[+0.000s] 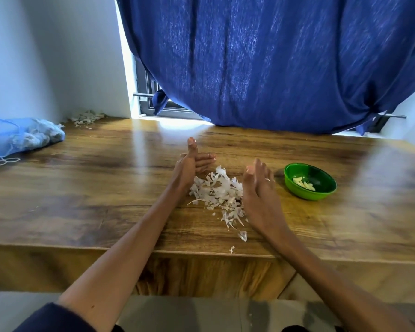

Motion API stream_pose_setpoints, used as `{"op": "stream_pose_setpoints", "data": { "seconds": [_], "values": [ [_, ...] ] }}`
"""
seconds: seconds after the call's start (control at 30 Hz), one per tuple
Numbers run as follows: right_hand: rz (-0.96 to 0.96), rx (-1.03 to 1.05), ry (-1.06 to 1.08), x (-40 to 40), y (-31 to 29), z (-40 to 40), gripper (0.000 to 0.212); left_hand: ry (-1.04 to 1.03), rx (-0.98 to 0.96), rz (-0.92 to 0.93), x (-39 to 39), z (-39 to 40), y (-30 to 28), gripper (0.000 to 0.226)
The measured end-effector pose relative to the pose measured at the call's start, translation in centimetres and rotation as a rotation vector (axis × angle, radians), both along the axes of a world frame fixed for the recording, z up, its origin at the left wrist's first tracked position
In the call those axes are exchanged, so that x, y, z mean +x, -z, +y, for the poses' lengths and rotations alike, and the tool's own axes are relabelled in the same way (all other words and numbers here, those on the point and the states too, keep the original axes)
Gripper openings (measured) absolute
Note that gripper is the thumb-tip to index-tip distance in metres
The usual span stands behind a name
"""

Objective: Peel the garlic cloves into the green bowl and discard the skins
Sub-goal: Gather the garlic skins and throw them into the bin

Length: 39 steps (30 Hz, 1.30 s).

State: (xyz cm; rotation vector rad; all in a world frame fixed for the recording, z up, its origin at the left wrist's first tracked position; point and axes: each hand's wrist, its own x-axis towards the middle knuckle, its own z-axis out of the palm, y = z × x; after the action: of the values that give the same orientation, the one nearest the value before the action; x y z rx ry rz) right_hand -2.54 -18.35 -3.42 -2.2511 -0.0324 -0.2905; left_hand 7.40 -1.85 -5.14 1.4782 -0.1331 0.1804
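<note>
Item: garlic skins (219,191), a loose white heap on the wooden table (86,178), taken here as the landmark.

Left hand (189,164): I see it standing on edge just left of the heap's far end, thumb up, fingers straight and reaching across behind the heap; it holds nothing.

Right hand (259,188): on edge against the heap's right flank, fingers straight and together, also holding nothing. A ring shows on one finger.

Relation: the heap lies directly between my two palms, its long axis running from far-left to near-right, toward the table's front edge. Both hands are about equally near; the right touches the skins, the left looks just apart.

Strays: a few flakes lie nearer than the heap, by the front edge, outside the hands' span.

Green bowl (309,182): right of the heap, beyond the right hand, with peeled garlic cloves (303,183) inside.

Judgement: peeling looks finished; gathering the skins inward comes next.
</note>
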Motion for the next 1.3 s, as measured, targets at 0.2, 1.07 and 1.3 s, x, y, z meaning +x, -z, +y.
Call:
{"op": "stream_pose_setpoints", "data": {
  "seconds": [0.2,1.07,1.3],
  "values": [
    [0.051,-0.234,-0.008,-3.7,1.7,3.3,0.088,-0.026,-0.05,0.045,0.9,0.1,0.3,0.082],
    [0.067,-0.322,-0.116,-3.9,0.8,0.8,0.12,-0.081,-0.147,0.035,-0.1,-0.6,0.2,0.091],
    [0.09,-0.534,-0.202,-1.2,1.4,0.7,0.134,-0.095,-0.165,0.04,-0.4,-0.7,0.2,0.091]
  ]
}}
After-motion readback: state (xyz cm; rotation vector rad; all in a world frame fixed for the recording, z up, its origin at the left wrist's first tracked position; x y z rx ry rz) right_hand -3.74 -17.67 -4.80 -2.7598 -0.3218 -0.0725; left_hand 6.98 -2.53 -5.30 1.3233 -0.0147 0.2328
